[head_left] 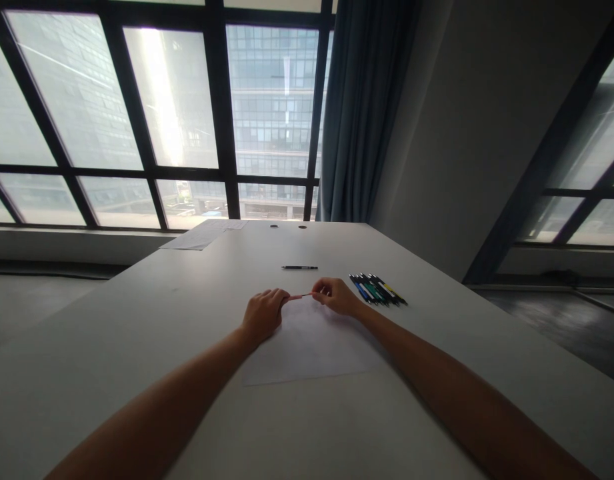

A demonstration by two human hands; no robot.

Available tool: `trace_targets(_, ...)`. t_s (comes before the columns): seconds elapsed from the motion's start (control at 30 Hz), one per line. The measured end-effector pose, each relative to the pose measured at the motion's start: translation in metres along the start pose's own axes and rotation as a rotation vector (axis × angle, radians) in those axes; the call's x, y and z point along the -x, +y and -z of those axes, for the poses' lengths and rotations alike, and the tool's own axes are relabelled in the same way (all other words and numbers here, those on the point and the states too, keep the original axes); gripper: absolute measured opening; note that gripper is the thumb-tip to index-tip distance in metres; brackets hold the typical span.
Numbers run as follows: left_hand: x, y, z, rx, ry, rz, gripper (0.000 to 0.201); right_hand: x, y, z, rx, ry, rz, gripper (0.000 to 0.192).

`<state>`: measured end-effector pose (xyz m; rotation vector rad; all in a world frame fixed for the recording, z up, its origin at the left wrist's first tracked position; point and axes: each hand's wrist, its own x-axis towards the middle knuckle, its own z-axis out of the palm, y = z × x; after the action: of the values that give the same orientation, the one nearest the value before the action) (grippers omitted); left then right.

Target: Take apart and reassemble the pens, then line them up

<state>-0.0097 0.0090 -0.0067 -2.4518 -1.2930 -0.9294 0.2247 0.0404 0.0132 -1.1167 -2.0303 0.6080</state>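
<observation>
My left hand (263,311) and my right hand (335,295) meet over a white sheet of paper (311,347) on the grey table (137,320). Between their fingertips they hold a thin reddish pen (301,296), one hand at each end, lying nearly level just above the sheet. A black pen (299,267) lies alone on the table a little beyond the hands. A row of several pens (377,289) in blue, green, white and yellow lies just right of my right hand.
More sheets of paper (203,235) lie at the table's far left corner. Two round cable holes (288,227) sit near the far edge. Large windows and a blue curtain (361,113) stand behind the table; a wall is on the right.
</observation>
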Motion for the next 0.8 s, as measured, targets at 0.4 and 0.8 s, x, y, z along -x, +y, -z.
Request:
trace_targets(0.4,0.000,0.001,0.001,-0.008,-0.040,0.043,0.020,-0.005,0.014,0.011,-0.470,0.046,-0.162,0.039)
trace_targets(0.8,0.000,0.002,0.003,-0.003,-0.043,0.027,0.020,-0.002,0.013,0.015,0.040,0.175,-0.080,0.021)
